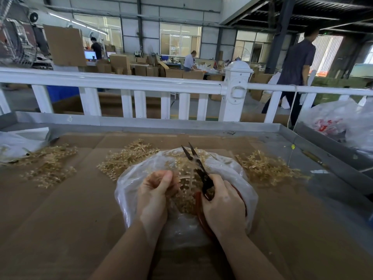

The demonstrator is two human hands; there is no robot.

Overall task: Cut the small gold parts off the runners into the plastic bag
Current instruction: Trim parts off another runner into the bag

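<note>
You are partway through the cutting step: your left hand (155, 190) is holding a gold runner (182, 179) over the open mouth of the plastic bag (232, 172), its fingers (165, 181) curled and clamped on the runner's near end, while your right hand (224, 203) is gripping the scissors (198, 164), fingers wrapped round the red handles. The blades are standing apart, pointing away from you across the runner and above the bag, so no cut is closing at this instant. Inside the bag a layer of small gold parts (185, 205) is already lying, which suggests a good share of this runner is done, though how many parts are left on it is too fine to tell. More gold runners are lying in heaps on the cardboard-covered tabletop (60, 209): one pile (125, 160) just left of the bag, another pile (264, 166) just right of it, and a third pile (48, 164) well left of the bag. Your next move is likely calling for setting the open blades on a thin stem close to a part, keeping the runner above the bag so the piece is dropping in.
</note>
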